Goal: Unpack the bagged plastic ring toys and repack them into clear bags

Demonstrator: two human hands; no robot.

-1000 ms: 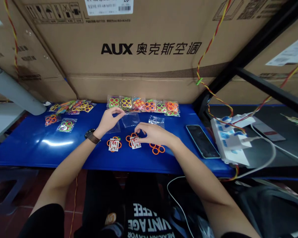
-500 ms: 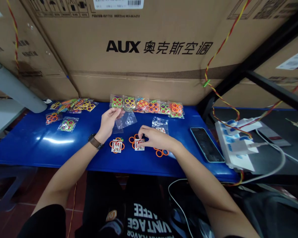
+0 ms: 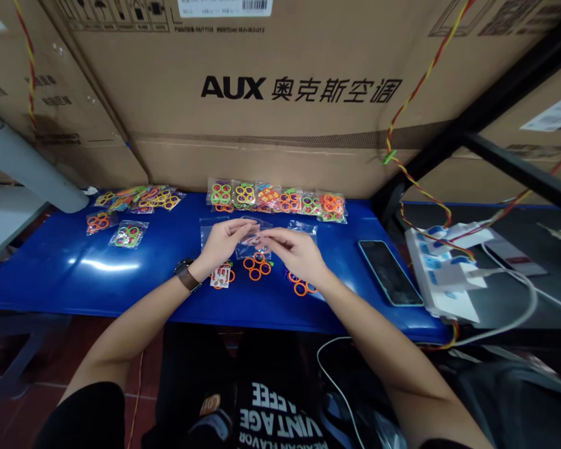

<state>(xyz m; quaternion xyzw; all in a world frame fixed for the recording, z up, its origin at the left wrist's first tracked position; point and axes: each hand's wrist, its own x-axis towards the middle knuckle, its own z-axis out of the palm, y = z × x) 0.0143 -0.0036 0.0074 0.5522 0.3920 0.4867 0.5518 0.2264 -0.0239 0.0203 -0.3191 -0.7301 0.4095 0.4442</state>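
Note:
My left hand, with a watch on its wrist, pinches a clear plastic bag. Meeting it from the right, my right hand grips a small white printed card at the bag; whether the card is inside it I cannot tell. Below them lies an orange ring toy, uncovered. To its left, another printed card rests on a second set of orange rings. A third orange ring set is partly behind my right hand. More clear bags lie near the hands.
Packed bags of coloured rings line the back, against a large cardboard box. More packs are heaped at the left. A phone lies right, beside a power strip with cables. Twisted wire hangs at the right.
My right hand has lifted the card off the middle ring set and moved it up to the bag. My left hand has shifted right and slightly down, so the hands now meet.

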